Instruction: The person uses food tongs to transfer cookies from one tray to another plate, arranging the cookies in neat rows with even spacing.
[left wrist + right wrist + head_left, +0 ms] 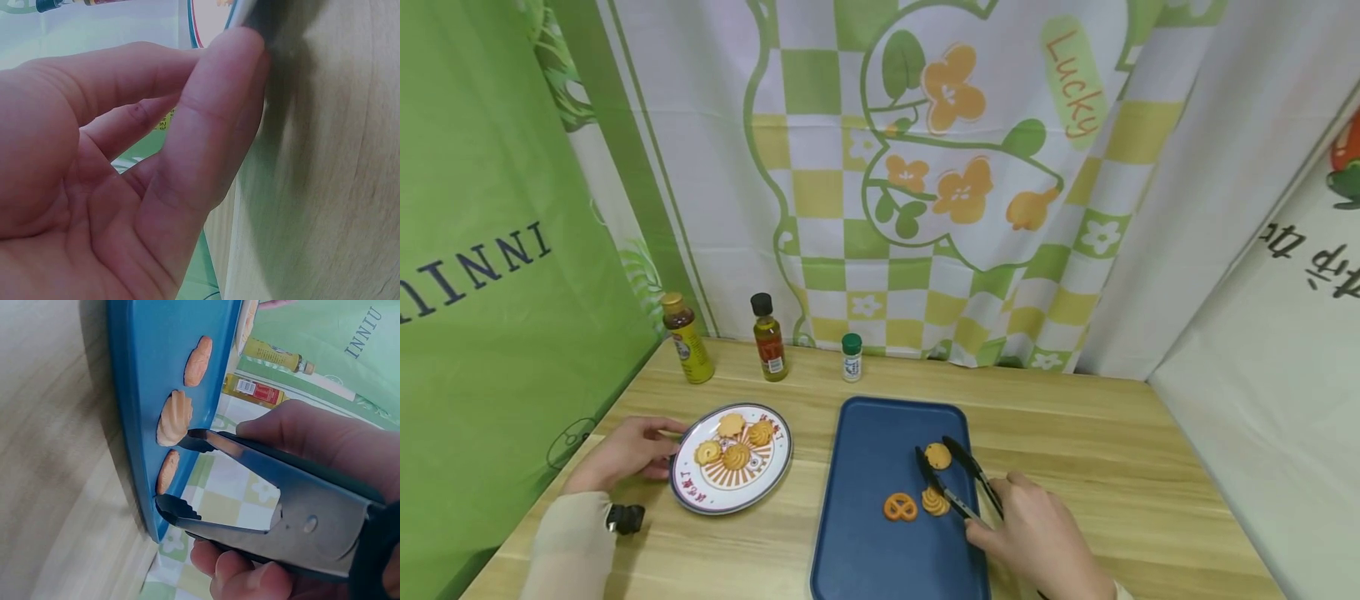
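My left hand (632, 450) pinches the left rim of a white patterned plate (775, 471), with several cookies (735, 456) lying on it. In the left wrist view the thumb and fingers meet at the plate's edge (195, 25). My right hand (1037, 525) grips black-tipped metal tongs (319, 531) over the blue tray (865, 450). The tongs' arms stand apart, one tip on each side of a round cookie (937, 456). Nearer me on the tray lie a swirled cookie (936, 502) and a pretzel-shaped biscuit (900, 507).
Along the back of the wooden table (1060, 433) stand a yellow-labelled bottle (691, 350), a black-capped oil bottle (771, 346) and a small green-capped shaker (852, 360). A patterned curtain (820, 192) hangs behind them. Cloth walls close off both sides.
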Demonstrator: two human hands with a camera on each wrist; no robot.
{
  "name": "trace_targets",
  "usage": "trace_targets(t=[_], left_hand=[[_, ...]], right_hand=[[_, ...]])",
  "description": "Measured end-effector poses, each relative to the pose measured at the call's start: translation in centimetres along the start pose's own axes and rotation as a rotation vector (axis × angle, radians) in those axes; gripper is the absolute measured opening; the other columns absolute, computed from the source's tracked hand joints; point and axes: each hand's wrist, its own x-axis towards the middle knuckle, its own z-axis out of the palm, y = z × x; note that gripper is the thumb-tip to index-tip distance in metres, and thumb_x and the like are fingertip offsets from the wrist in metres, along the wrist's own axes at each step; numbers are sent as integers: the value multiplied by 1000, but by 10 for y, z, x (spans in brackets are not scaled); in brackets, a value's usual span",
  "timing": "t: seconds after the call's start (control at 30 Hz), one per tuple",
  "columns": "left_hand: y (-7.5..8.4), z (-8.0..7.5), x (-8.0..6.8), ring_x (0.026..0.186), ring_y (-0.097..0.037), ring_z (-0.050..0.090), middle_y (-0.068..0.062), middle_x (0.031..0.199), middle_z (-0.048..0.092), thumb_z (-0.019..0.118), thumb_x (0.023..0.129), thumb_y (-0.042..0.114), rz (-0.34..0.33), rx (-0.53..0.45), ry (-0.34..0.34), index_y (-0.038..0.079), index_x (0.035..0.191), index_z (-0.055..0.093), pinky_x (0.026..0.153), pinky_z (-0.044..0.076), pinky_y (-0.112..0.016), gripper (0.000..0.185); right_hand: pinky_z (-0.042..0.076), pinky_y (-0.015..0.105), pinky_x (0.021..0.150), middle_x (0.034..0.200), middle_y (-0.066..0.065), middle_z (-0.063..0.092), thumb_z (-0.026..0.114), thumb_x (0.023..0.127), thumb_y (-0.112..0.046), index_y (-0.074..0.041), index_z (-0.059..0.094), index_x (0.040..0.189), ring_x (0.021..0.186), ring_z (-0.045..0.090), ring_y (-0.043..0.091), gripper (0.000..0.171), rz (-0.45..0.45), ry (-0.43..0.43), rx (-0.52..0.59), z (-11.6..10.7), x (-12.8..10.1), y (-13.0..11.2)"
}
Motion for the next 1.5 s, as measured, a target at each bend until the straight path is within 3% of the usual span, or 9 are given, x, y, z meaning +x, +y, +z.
trace_targets(t=[0.63,0.9,1.13,1.37,1.5], left_hand=[[1,1,-1,81,-19,74,-24,113,70,64,107,-3,8,-10,-4,-18,153,52,73,72,-33,49],[1,0,0,82,-20,74,-23,114,68,63,108,-2,0,4,2,-17,154,51,73,72,-33,50],[1,0,-1,84,-19,74,-25,116,68,63,109,0,-6,7,0,-16,155,51,74,72,-32,51],[-1,0,0,84,-19,75,-24,115,69,63,109,0,0,3,-2,-17,154,51,75,73,-33,50],[-2,-1,1,84,-19,75,-24,115,70,63,109,0,0,1,-3,-17,154,50,75,73,-33,50]], right_hand=[[52,39,57,92,7,70,91,84,-33,-4,82,105,70,64,21,38,-22,16,1,0,1,0],[69,59,76,122,30,77,89,89,-29,4,82,119,93,79,45,46,-65,13,-10,3,2,3],[70,61,78,126,34,75,89,90,-28,6,81,121,97,80,48,46,-77,7,-20,4,2,4],[69,60,77,125,32,77,90,88,-30,5,82,121,96,80,46,48,-76,27,-16,3,1,4],[64,51,65,110,20,77,91,85,-33,2,83,119,81,75,32,49,-59,15,-14,2,0,5]])
